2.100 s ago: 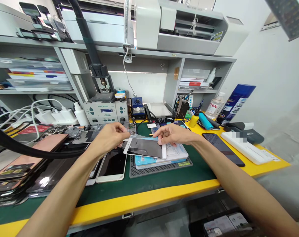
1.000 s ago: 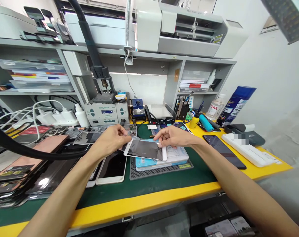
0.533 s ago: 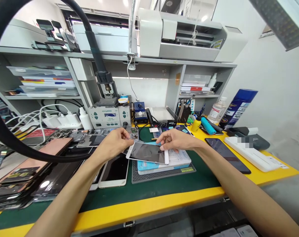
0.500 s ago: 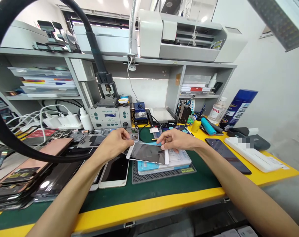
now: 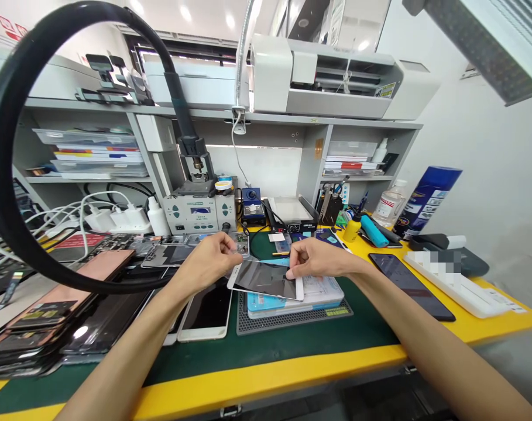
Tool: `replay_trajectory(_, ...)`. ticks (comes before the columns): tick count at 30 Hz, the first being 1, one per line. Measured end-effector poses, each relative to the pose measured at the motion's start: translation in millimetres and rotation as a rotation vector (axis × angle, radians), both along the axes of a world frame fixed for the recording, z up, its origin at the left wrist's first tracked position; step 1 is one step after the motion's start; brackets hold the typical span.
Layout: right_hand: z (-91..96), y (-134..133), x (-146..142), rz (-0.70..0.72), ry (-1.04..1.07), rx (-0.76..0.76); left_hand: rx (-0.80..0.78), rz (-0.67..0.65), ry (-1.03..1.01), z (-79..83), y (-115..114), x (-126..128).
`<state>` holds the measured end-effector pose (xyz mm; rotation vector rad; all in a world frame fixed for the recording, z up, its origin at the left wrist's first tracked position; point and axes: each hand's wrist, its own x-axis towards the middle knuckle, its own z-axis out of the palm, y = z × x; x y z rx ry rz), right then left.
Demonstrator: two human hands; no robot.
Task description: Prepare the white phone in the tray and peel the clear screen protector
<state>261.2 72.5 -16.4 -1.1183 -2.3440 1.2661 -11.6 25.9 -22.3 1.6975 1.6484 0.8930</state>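
A white-framed phone screen panel (image 5: 266, 279) with a dark glass face is held a little above a stack of blue and white flat packages (image 5: 312, 295). My left hand (image 5: 210, 264) pinches its left end, fingers closed on the edge. My right hand (image 5: 316, 258) pinches the far right corner, thumb and fingers pressed together on the panel. Under the packages lies a grey ridged work mat (image 5: 292, 310) on the green bench mat (image 5: 266, 342).
A white phone (image 5: 206, 310) lies left of the mat, with piles of dark screens (image 5: 50, 316) further left. A black hose (image 5: 11, 146) loops at left. A soldering station (image 5: 199, 211), a hot plate (image 5: 292, 213), bottles, a dark phone (image 5: 410, 279) and a white keyboard (image 5: 463, 280) stand behind and right.
The view has tilted up, so the bench sits lower in the picture. Both hands keep their hold on the panel; my right fingers have curled tighter at its far corner.
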Motion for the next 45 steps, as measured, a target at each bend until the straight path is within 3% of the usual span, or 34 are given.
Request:
replay_trajectory(8,11.4,-9,-4,0.075,-0.136,0.099,0.008,-0.035,-0.043,1.2,-3,5)
replay_trajectory(22,5.8,-19,-10,0.068,-0.173,0.151,0.146,0.055,0.046,2.8,-4,7)
replay_trajectory(28,2.9,-29,-18,0.043,-0.191,0.223,0.128,-0.009,0.097,1.2,-3,0)
replay_trajectory(34,-5.0,-39,-26,0.048,-0.159,0.247,0.011,-0.064,-0.043,5.1,-7,5)
replay_trajectory(40,-10.2,-43,-32,-0.007,-0.163,0.319,0.105,-0.040,-0.100,-5.3,1,9)
replay_trajectory(45,-2.5,-45,-30,0.062,-0.117,0.225,0.145,-0.077,-0.125,-15.8,15,18)
